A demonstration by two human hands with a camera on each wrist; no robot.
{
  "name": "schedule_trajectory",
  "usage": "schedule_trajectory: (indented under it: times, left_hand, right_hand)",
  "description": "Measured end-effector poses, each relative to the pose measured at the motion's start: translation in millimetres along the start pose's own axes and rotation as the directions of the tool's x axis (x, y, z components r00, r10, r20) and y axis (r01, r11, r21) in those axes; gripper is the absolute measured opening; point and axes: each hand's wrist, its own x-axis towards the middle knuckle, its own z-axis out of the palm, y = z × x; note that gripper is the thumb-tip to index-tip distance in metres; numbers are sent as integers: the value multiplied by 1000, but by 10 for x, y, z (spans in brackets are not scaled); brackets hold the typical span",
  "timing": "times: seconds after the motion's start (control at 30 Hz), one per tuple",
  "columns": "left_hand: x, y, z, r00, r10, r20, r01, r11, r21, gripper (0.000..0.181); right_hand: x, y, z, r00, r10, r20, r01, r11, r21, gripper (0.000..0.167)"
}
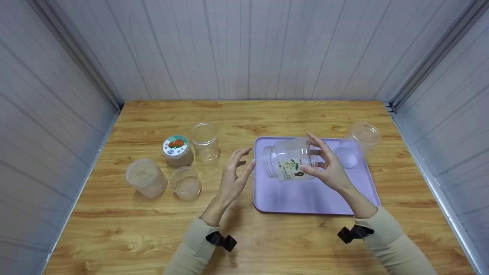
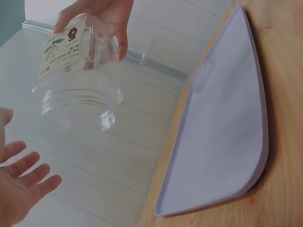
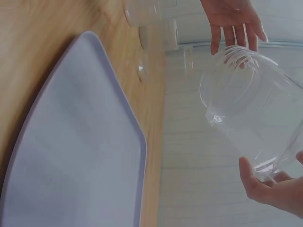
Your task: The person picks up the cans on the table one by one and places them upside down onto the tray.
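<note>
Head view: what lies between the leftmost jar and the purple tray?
In the head view, the short clear container stands beside the leftmost jar; then comes bare wood, then the left hand, seen by the purple tray.

Small booth-like work bay; lab, workshop or other, cannot tell. Pale grooved panels close in worktop (image 1: 114, 229): back wall (image 1: 229, 49) behind it, left wall (image 1: 46, 126) and right wall (image 1: 450, 126) flanking. Grey corner strips (image 1: 78, 57) above worktop's far corners. Black wrist devices (image 1: 230, 243) over worktop's near side suggest recording setup.
</note>
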Motion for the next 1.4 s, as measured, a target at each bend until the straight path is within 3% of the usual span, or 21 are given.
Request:
schedule_trajectory:
  times: [0.1, 0.37, 0.63, 0.87, 1.07, 1.4]
  left_hand:
    - [-18, -126, -24, 1000, -11, 0, 11, 999, 31, 34]
    - [-65, -209, -143, 999, -33, -12, 35, 989, 147, 32]
    - [-100, -267, -233, 997, -79, 3, 77, 972, 222, 33]
    - [-131, -306, -319, 990, -135, 28, 121, 946, 302, 32]
    - [-144, -330, -399, 989, -138, 45, 109, 913, 392, 34]
    - [-181, -391, -543, 980, -191, 60, 131, 836, 533, 36]
  right_hand:
    - [-13, -81, 7, 1000, 5, -22, -6, 997, -71, 80]
    - [-1, -89, -34, 997, -55, -60, 39, 968, -248, 79]
    - [76, 244, -183, 994, -86, -61, 55, 919, -391, 84]
    - [119, 327, -257, 991, -130, -36, 97, 870, -484, 84]
    - [159, 348, -303, 995, -99, -11, 78, 845, -530, 85]
    - [246, 471, -410, 999, -41, 22, 46, 783, -620, 85]
